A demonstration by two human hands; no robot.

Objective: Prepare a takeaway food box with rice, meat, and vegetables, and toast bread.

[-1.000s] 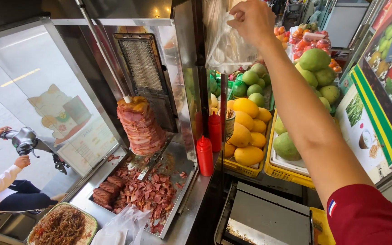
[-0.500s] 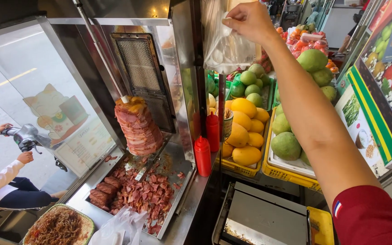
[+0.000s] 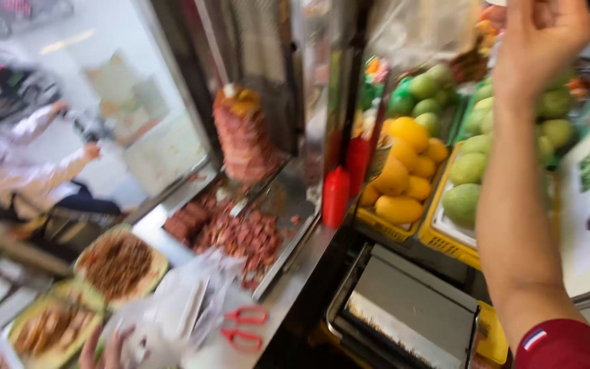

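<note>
My right hand (image 3: 541, 48) is raised at the upper right with its fingers closed, pinching the edge of a clear plastic bag (image 3: 421, 27) that hangs over the fruit. My left hand (image 3: 107, 347) shows only as blurred fingertips at the bottom edge, touching crumpled clear plastic bags (image 3: 179, 307) on the steel counter. Whether it grips them is unclear. Red scissors (image 3: 244, 324) lie just right of those bags. A stacked meat spit (image 3: 244, 133) stands behind a tray of chopped meat (image 3: 240, 236).
Two red squeeze bottles (image 3: 336, 195) stand by the counter edge. Yellow crates (image 3: 384, 231) hold yellow mangoes (image 3: 401, 171) and green fruit (image 3: 469, 178). Plates of cooked food (image 3: 119, 263) sit at lower left. Another person's white sleeve (image 3: 35, 126) is outside the glass. A metal box (image 3: 411, 307) sits below.
The view has swung down and left and is blurred. My left hand and the plates of food have come into view at the bottom. My right hand stays raised at the bag.
</note>
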